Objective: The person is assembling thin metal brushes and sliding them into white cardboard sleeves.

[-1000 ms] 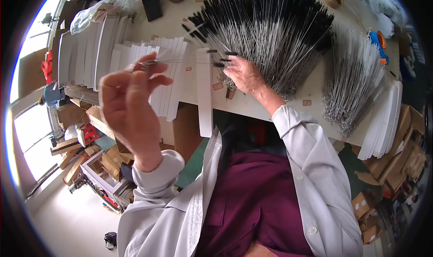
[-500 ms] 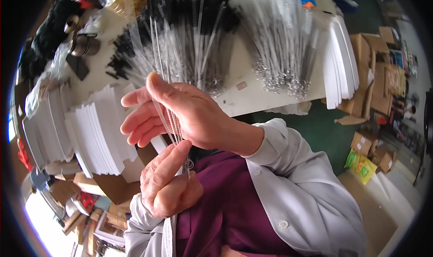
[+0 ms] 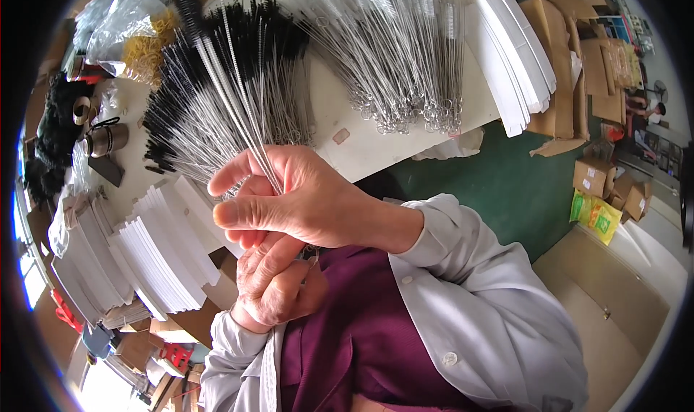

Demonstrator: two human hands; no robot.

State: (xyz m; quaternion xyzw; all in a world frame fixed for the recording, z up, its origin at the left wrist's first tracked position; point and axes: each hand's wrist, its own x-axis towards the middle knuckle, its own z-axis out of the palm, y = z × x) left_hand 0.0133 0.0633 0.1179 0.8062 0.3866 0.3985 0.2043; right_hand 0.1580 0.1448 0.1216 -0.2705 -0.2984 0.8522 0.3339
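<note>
A small bunch of thin twisted-wire brushes [image 3: 242, 97] rises from my two hands, fanning toward the upper left; one seems to end in a dark bristle head. My right hand [image 3: 311, 201] curls round the wire stems, its thumb lying across the front. Below it, my left hand [image 3: 278, 285] is closed at the lower ends, where wire loops show beside its fingers. The right hand partly hides the left fingertips. Beyond my hands lies a large pile of black-bristled brushes [image 3: 278, 47] on the table [image 3: 340, 155].
Further right on the table lies a pile of pale-bristled wire brushes [image 3: 405, 58] with looped ends. White card stacks stand at left [image 3: 155, 249] and right [image 3: 513, 58]. A metal cup [image 3: 108, 137] sits at the far left. Cardboard boxes [image 3: 553, 58] stand beyond the table's right edge.
My right hand has turned, its fingers folding round the stems and its thumb coming lower. My left hand stays at the loop ends. The view has shifted, moving the table's piles left and up.
</note>
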